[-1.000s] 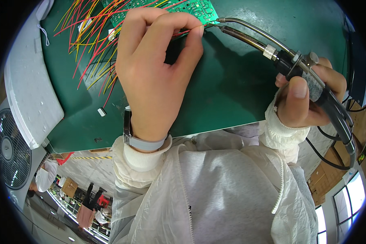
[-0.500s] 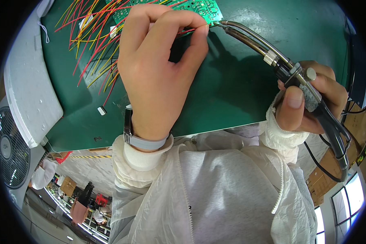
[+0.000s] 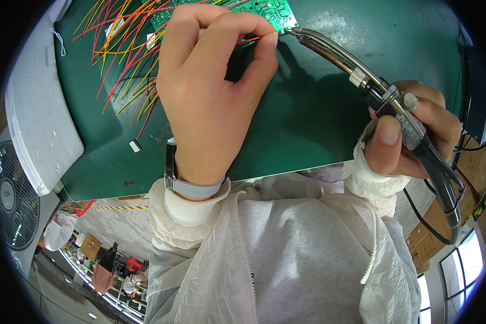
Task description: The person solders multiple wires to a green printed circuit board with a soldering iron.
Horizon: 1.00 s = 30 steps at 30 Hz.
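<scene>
A green circuit board [image 3: 277, 13] lies at the top of the view, partly covered by my left hand [image 3: 208, 86]. The thumb and forefinger of that hand pinch a thin wire at the board's near edge; a red length of it [image 3: 249, 40] shows beside the fingers. In my right hand [image 3: 416, 129] is a soldering iron [image 3: 329, 54] with a metal feed tube running along it. Its tip meets the board's near right corner, just right of my left fingertips. Whether the tip touches the wire, I cannot tell. Red and yellow wires [image 3: 127, 59] fan out left of the board.
A small white connector [image 3: 135, 146] lies on the green mat [image 3: 308, 124] at left. White foam [image 3: 40, 108] stands along the left edge, above a fan [image 3: 13, 194]. The iron's black cable [image 3: 416, 208] hangs at right, near cardboard boxes [image 3: 429, 232].
The soldering iron's tip has shifted very slightly left along the board's edge, and my right thumb has moved a little. My left hand is nearly still.
</scene>
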### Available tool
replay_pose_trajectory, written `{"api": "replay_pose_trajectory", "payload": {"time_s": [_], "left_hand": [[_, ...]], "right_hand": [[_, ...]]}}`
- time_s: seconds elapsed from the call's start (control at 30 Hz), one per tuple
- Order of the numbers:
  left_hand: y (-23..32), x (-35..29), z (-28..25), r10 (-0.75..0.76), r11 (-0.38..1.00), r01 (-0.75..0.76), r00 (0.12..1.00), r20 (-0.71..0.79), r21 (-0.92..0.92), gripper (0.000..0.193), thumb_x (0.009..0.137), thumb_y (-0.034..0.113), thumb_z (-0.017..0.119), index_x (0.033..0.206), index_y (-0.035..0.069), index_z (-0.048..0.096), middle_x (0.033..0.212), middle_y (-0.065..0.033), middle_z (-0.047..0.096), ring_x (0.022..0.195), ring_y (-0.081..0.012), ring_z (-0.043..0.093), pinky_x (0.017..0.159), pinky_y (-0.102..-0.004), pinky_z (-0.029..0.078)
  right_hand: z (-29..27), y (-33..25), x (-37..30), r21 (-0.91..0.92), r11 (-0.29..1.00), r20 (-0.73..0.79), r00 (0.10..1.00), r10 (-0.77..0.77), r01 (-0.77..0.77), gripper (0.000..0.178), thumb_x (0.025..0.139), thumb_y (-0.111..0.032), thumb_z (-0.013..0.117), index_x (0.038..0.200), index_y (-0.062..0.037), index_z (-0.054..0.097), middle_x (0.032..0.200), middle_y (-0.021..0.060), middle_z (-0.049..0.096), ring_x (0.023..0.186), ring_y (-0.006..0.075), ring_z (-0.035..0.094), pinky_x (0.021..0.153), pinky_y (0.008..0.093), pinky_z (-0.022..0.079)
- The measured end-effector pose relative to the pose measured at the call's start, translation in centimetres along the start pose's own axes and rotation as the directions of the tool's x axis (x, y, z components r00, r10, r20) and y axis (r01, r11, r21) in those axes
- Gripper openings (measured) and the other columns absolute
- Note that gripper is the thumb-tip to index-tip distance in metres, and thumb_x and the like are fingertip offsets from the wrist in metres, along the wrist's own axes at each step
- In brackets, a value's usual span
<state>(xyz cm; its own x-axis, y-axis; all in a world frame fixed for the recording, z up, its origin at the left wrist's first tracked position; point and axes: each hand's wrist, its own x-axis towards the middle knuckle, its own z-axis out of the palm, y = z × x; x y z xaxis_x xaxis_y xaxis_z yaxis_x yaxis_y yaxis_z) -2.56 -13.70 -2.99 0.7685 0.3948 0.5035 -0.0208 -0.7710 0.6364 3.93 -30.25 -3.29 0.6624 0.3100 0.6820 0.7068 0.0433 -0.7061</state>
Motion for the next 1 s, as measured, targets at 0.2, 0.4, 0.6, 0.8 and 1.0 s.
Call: {"api": "replay_pose_trajectory", "payload": {"time_s": [0.2, 0.4, 0.6, 0.8, 1.0], "left_hand": [[0.7, 0.9, -0.6, 0.038, 0.997, -0.045, 0.994, 0.103, 0.058, 0.012, 0.066, 0.003, 0.068, 0.075, 0.008, 0.062, 0.073, 0.0014, 0.052, 0.062, -0.0087, 0.043, 0.055, -0.0213, 0.034], [-0.4, -0.3, -0.2, 0.022, 1.000, -0.022, 0.999, -0.036, -0.014, 0.012, 0.066, 0.004, 0.068, 0.075, 0.008, 0.062, 0.073, 0.0015, 0.053, 0.062, -0.0088, 0.043, 0.055, -0.0214, 0.034], [1.2, 1.4, -1.0, 0.036, 0.986, -0.071, 0.973, 0.229, 0.148, 0.012, 0.067, 0.004, 0.068, 0.075, 0.008, 0.062, 0.073, 0.0012, 0.052, 0.062, -0.0088, 0.044, 0.055, -0.0215, 0.034], [0.1, -0.2, 0.0, -0.008, 0.999, 0.008, 1.000, -0.005, -0.039, 0.012, 0.067, 0.004, 0.068, 0.076, 0.007, 0.062, 0.074, 0.0002, 0.053, 0.063, -0.0090, 0.045, 0.055, -0.0216, 0.035], [0.3, 0.8, -1.4, 0.213, 0.965, -0.223, 0.973, 0.085, 0.139, 0.025, 0.065, 0.009, 0.071, 0.088, 0.010, 0.060, 0.088, -0.0024, 0.053, 0.078, -0.0161, 0.049, 0.069, -0.0264, 0.038]], "right_hand": [[0.1, -0.1, 0.0, -0.016, 1.000, -0.020, 1.000, 0.010, -0.010, 0.035, 0.070, -0.018, 0.070, 0.091, 0.0005, 0.048, 0.062, 0.0134, 0.054, 0.047, 0.0140, 0.053, 0.041, 0.0206, 0.043], [0.4, 0.1, 0.2, -0.020, 1.000, -0.003, 1.000, -0.019, 0.019, 0.032, 0.072, -0.017, 0.066, 0.091, 0.0001, 0.047, 0.063, 0.0151, 0.053, 0.046, 0.0145, 0.052, 0.041, 0.0207, 0.043], [-0.4, -0.2, 0.2, 0.024, 0.995, -0.099, 0.991, 0.094, -0.092, 0.026, 0.071, -0.012, 0.055, 0.093, 0.0001, 0.046, 0.063, 0.0181, 0.052, 0.043, 0.0161, 0.049, 0.043, 0.0241, 0.043], [-0.2, 0.2, 0.6, 0.171, 0.969, -0.241, 0.946, 0.216, -0.177, 0.030, 0.073, -0.013, 0.064, 0.092, 0.0018, 0.046, 0.064, 0.0142, 0.055, 0.044, 0.0119, 0.050, 0.044, 0.0211, 0.042], [0.5, 0.2, 1.1, 0.184, 0.941, -0.318, 0.889, 0.329, -0.283, 0.022, 0.073, -0.008, 0.058, 0.090, 0.0045, 0.050, 0.063, 0.0149, 0.055, 0.046, 0.0162, 0.048, 0.044, 0.0236, 0.040]]}}
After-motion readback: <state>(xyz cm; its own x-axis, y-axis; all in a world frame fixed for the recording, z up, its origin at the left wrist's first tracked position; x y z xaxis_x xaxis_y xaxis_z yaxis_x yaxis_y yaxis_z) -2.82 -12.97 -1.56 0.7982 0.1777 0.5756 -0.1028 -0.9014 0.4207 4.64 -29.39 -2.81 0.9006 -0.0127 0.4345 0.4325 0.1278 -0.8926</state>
